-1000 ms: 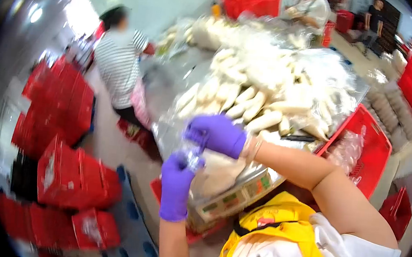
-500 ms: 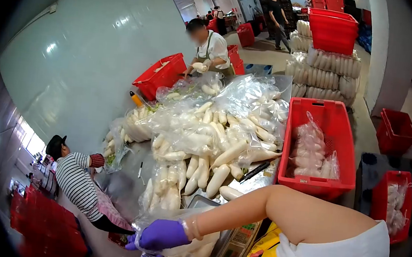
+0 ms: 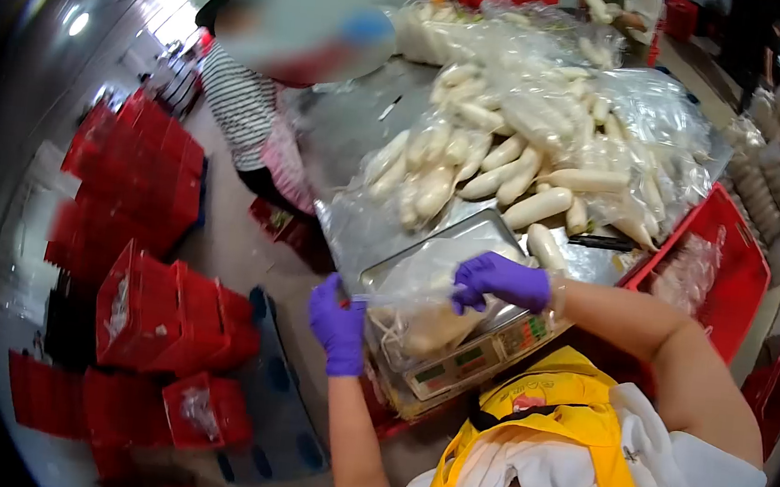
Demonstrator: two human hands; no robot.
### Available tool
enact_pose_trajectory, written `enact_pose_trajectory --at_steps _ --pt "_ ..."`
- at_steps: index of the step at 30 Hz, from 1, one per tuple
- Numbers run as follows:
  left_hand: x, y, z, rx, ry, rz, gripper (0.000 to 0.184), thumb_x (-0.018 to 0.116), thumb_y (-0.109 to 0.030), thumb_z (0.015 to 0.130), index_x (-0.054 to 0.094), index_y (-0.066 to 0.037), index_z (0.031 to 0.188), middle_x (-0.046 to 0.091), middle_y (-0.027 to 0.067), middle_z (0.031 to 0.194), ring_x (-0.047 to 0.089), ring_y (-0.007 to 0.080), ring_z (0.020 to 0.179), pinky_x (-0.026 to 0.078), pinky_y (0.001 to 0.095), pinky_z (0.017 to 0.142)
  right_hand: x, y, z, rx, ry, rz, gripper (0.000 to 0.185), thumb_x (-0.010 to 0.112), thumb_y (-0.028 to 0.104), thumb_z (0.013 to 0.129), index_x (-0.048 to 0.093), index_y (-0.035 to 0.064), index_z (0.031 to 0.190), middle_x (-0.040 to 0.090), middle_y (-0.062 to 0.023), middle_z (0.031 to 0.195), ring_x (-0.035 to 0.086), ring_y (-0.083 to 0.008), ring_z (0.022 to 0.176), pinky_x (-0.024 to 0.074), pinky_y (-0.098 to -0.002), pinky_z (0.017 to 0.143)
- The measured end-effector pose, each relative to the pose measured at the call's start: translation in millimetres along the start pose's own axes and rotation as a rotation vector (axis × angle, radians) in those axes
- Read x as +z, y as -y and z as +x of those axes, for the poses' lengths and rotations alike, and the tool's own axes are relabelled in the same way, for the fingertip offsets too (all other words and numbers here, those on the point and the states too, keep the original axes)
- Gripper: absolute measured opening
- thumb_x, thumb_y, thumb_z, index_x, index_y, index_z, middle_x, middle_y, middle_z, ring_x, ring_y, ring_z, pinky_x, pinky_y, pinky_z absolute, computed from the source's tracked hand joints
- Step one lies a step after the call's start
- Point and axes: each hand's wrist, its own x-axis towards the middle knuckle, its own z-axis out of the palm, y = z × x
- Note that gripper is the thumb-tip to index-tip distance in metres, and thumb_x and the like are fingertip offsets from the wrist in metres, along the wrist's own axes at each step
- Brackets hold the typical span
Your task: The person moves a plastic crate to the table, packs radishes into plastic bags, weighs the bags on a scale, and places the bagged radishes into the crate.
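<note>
My left hand (image 3: 337, 326), in a purple glove, is closed on one side of the mouth of a clear plastic bag (image 3: 425, 320). My right hand (image 3: 503, 284), gloved alike, pinches the opposite side, so the bag's edge is stretched between the two. White radishes show through the plastic, and the bag rests on the tray (image 3: 489, 217) of a weighing scale (image 3: 465, 363). Just beyond my right hand a loose white radish (image 3: 547, 249) lies at the tray's corner. My left fingertips are partly hidden by the plastic.
White radishes (image 3: 519, 173) and plastic bags are heaped on the metal table (image 3: 351, 113). A black pen-like object (image 3: 601, 242) lies near a red crate (image 3: 733, 286) at the right. Stacked red crates (image 3: 154, 305) stand at the left. A person in a striped shirt (image 3: 237, 102) stands across the table.
The view has swung down and to the left. My left hand, mostly hidden before, now shows fully. The hands have moved apart, spreading the bag's mouth over the scale.
</note>
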Motion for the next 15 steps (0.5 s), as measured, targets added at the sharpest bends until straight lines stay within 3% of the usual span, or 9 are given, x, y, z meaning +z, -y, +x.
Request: enact_pose_trajectory --at_steps 1,2,6,8,9,11,13,14,15 --pt "17.3 28.0 -7.4 0.037 0.074 0.0 0.038 0.071 -0.012 0.07 0.066 -0.004 0.107 0.065 0.0149 0.101 0.06 0.0326 0.09 0.048 0.0407 0.086 1.3 -3.9 -12.3 0.353 0.03 -0.225 0.022 0.059 0.023 0.086 0.062 0.0023 0.079 0.061 -0.011 0.073 0.057 -0.0172 0.065 0.0466 -0.0325 0.065" --pt "26.4 35.4 -18.9 0.023 0.129 0.03 0.036 0.067 -0.014 0.075 0.065 -0.004 0.109 0.065 0.0155 0.098 0.062 0.0303 0.091 0.048 0.0396 0.086 -1.7 -10.2 -17.0 0.007 0.095 -0.571 0.023 0.065 0.026 0.083 0.062 0.003 0.082 0.058 -0.0131 0.069 0.055 -0.0209 0.065 0.0466 -0.0344 0.066" --pt "-8.2 4.0 -20.9 -0.157 0.198 -0.268 0.029 0.064 -0.013 0.076 0.067 -0.002 0.103 0.065 0.0137 0.088 0.062 0.0294 0.089 0.047 0.04 0.087 -16.1 7.2 7.6 0.017 0.016 -0.804 0.031 0.069 0.032 0.08 0.062 0.0015 0.077 0.061 -0.0192 0.076 0.057 -0.0375 0.072 0.0461 -0.0436 0.067" --pt "-45.7 -56.6 -9.2 -0.588 0.239 -1.198 0.014 0.059 -0.005 0.075 0.068 -0.001 0.086 0.065 0.0088 0.076 0.061 0.0242 0.081 0.047 0.0389 0.08 -18.1 -10.6 13.0 -0.062 -0.041 -0.728 0.03 0.068 0.032 0.081 0.063 0.0026 0.079 0.061 -0.0176 0.074 0.059 -0.0337 0.072 0.0466 -0.0411 0.067" --pt "-37.8 -56.5 -2.8 -0.591 0.252 -1.205 0.014 0.059 -0.005 0.075 0.068 -0.001 0.086 0.065 0.0088 0.076 0.061 0.0242 0.081 0.047 0.0389 0.08 -17.1 -10.0 12.0 -0.048 -0.053 -0.648 0.03 0.068 0.033 0.081 0.064 0.0032 0.079 0.061 -0.017 0.074 0.06 -0.0322 0.072 0.0465 -0.0403 0.066" --pt "-13.6 -27.1 9.7 -0.538 0.459 -2.101 0.024 0.051 0.001 0.073 0.069 0.0 0.09 0.068 0.0088 0.085 0.063 0.0215 0.087 0.049 0.0317 0.075 -19.1 -20.6 -4.8 0.026 -0.044 -0.703 0.029 0.068 0.034 0.083 0.065 0.0044 0.08 0.061 -0.0156 0.073 0.065 -0.03 0.084 0.0491 -0.0389 0.072" --pt "29.7 15.7 3.9 -0.518 0.571 -2.418 0.032 0.046 0.005 0.072 0.069 0.001 0.095 0.069 0.0096 0.092 0.064 0.0203 0.091 0.05 0.0274 0.073 -11.0 -35.0 -28.7 -0.067 -0.119 -0.585 0.021 0.07 0.022 0.083 0.061 0.0044 0.074 0.056 -0.0082 0.064 0.054 -0.0215 0.06 0.0458 -0.0424 0.101" --pt "55.5 34.7 -4.4 -0.838 0.458 -2.596 0.038 0.044 0.007 0.074 0.067 0.0 0.104 0.068 0.0114 0.1 0.064 0.021 0.096 0.051 0.0278 0.077 8.4 -27.0 -36.8 -0.082 -0.121 -0.519 0.021 0.067 0.021 0.086 0.061 0.0057 0.073 0.055 -0.0052 0.063 0.054 -0.0176 0.06 0.0326 -0.0454 0.114" --pt "68.0 44.3 -5.3 -1.18 0.337 -2.729 0.046 0.041 0.009 0.075 0.065 0.0 0.113 0.068 0.0132 0.109 0.064 0.0218 0.1 0.052 0.0283 0.081 23.5 -18.7 -38.1 0.05 -0.054 -0.57 0.015 0.068 0.019 0.086 0.066 0.0069 0.078 0.058 -0.0063 0.066 0.056 -0.0172 0.062 0.037 -0.0436 0.111"
